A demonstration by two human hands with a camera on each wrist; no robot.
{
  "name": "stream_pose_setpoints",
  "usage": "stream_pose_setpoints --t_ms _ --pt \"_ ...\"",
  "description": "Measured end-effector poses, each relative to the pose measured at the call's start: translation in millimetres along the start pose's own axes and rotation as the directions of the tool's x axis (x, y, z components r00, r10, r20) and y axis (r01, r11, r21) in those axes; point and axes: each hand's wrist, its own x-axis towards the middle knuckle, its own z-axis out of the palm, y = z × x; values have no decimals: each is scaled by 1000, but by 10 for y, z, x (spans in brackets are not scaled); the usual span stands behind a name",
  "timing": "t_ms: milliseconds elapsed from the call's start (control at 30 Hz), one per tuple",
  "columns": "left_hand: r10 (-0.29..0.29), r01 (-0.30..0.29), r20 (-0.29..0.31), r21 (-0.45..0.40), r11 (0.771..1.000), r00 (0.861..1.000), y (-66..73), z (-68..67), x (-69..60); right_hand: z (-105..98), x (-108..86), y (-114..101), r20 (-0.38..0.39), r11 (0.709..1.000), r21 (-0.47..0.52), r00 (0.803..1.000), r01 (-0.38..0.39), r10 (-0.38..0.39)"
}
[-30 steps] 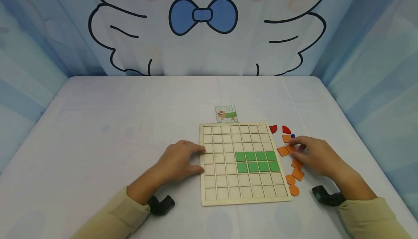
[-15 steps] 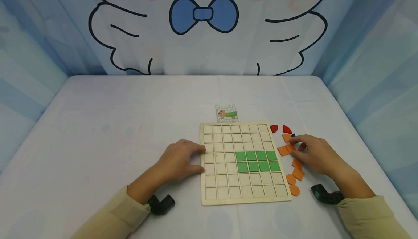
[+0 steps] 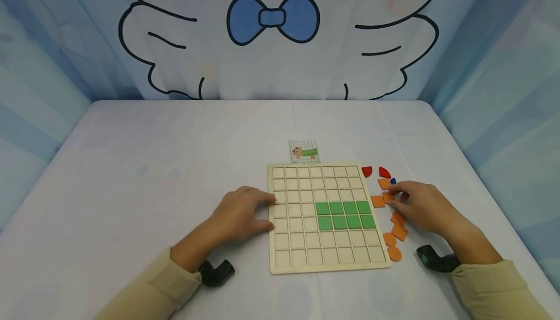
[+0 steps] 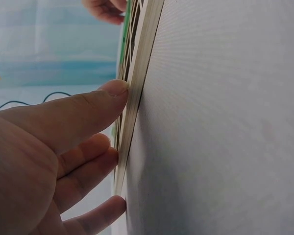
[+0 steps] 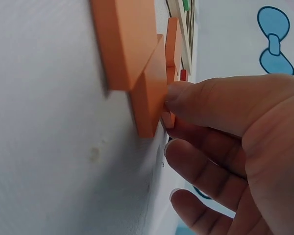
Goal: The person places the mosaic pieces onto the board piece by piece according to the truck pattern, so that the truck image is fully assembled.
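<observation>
A wooden grid board (image 3: 290, 242) lies on the table with two rows of green square tiles (image 3: 345, 215) in its cells. My left hand (image 3: 240, 215) touches the board's left edge with spread thumb and fingertips; the left wrist view shows them against its wooden side (image 4: 137, 93). To the right of the board, my right hand (image 3: 426, 208) pinches an orange square tile (image 3: 387, 197) between thumb and forefinger, low over the table. Another orange square tile (image 3: 378, 202) lies just left of it. The right wrist view shows the thumb (image 5: 186, 98) on the tile's edge, with nearer orange tiles (image 5: 149, 93) partly covering it.
Beside the board's right edge lie red quarter-round pieces (image 3: 384, 172), a small blue piece (image 3: 393, 181), more orange squares (image 3: 399, 233) and orange discs (image 3: 394, 254). A picture card (image 3: 305, 151) sits behind the board. Printed curtains surround the table's back and sides.
The orange square tile left of my right fingers has turned straighter and shifted slightly left, and the pinched tile has shifted a little left too. My left hand stays at the board edge.
</observation>
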Motion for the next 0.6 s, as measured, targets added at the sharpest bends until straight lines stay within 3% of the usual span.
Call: stream_pose_setpoints --t_ms 600 --pt "13 -13 -4 -3 1000 1000 1 -13 -4 -43 -30 -40 -56 999 -40 998 11 -13"
